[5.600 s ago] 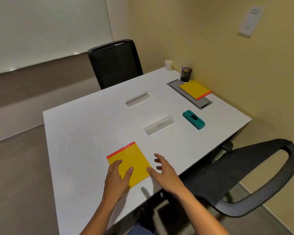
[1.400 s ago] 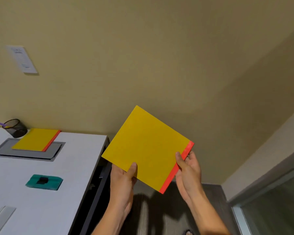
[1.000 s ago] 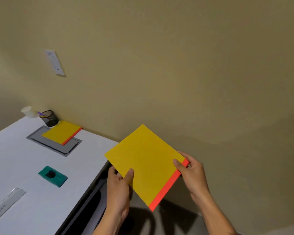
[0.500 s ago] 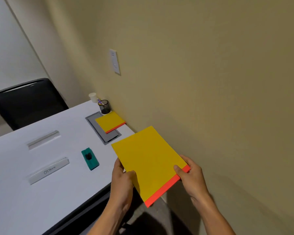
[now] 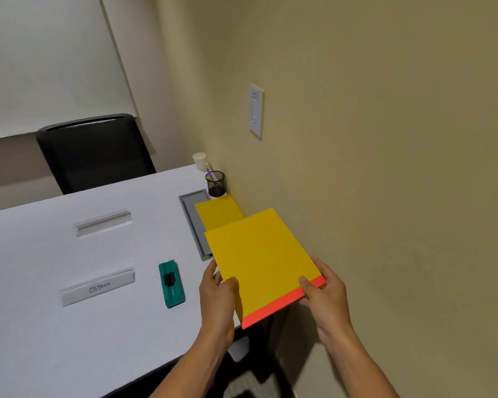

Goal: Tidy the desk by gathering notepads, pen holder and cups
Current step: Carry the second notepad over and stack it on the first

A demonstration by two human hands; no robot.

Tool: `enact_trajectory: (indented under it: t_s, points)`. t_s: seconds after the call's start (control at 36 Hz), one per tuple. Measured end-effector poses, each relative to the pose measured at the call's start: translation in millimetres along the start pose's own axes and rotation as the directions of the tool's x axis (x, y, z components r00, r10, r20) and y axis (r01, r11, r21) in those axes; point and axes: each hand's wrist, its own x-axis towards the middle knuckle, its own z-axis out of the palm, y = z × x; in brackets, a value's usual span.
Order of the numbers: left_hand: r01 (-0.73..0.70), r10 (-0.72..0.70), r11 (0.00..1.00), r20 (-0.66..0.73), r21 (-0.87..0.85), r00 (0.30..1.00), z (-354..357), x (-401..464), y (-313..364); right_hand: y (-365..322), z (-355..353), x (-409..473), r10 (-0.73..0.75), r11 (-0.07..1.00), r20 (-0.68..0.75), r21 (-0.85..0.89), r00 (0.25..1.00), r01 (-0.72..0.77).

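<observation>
I hold a yellow notepad with a red binding strip (image 5: 263,258) in the air over the right edge of the white desk (image 5: 69,326). My left hand (image 5: 217,294) grips its left edge, thumb on top. My right hand (image 5: 325,294) pinches the red-strip corner. Behind it a second yellow notepad (image 5: 217,211) lies flat on the desk by the wall, partly hidden by the held one. A black mesh pen holder (image 5: 216,183) with a purple pen stands further back, and a white paper cup (image 5: 199,161) stands at the desk's far corner.
A grey cable hatch (image 5: 192,214) is set in the desk under the lying notepad. A teal whiteboard eraser (image 5: 171,283), a labelled name holder (image 5: 98,287) and another holder (image 5: 102,223) sit mid-desk. A black chair (image 5: 94,152) stands behind; the beige wall (image 5: 385,168) is close on the right.
My view has swung back to the desk. Both hands have carried the held notepad forward, so that it now overlaps the notepad lying by the wall.
</observation>
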Motion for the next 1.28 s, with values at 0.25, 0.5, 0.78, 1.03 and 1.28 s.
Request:
enact_trajectory:
  t_s: [0.25, 0.5, 0.78, 1.03, 1.28]
  points:
    - [0.108, -0.105, 0.994, -0.094, 0.029, 0.990, -6.0, 46.2, -22.1, 6.3, 37.1, 46.9, 0.061, 0.998, 0.016, 0.029, 0.998, -0.061]
    - [0.112, -0.111, 0.994, -0.223, -0.009, 0.968, -7.2, 85.5, -19.0, 11.3, 67.9, 90.7, 0.145, 0.983, 0.139, -0.132, 0.980, -0.126]
    - [0.144, -0.099, 0.977, -0.262, 0.157, 0.960, -31.4, 131.0, -11.6, 18.4, 99.1, 113.4, 0.190, 0.881, 0.216, -0.468, 0.958, -0.069]
    - [0.142, -0.088, 0.974, -0.282, 0.179, 0.955, -45.8, 150.7, -31.7, 31.5, 120.5, 121.8, 0.175, 0.779, 0.272, -0.626, 0.946, 0.037]
    - [-0.010, 0.077, 0.958, -0.222, 0.287, 0.972, -35.2, 215.7, -17.4, 25.2, 156.7, 178.6, 0.133, 0.825, 0.262, -0.564, 0.956, 0.039]
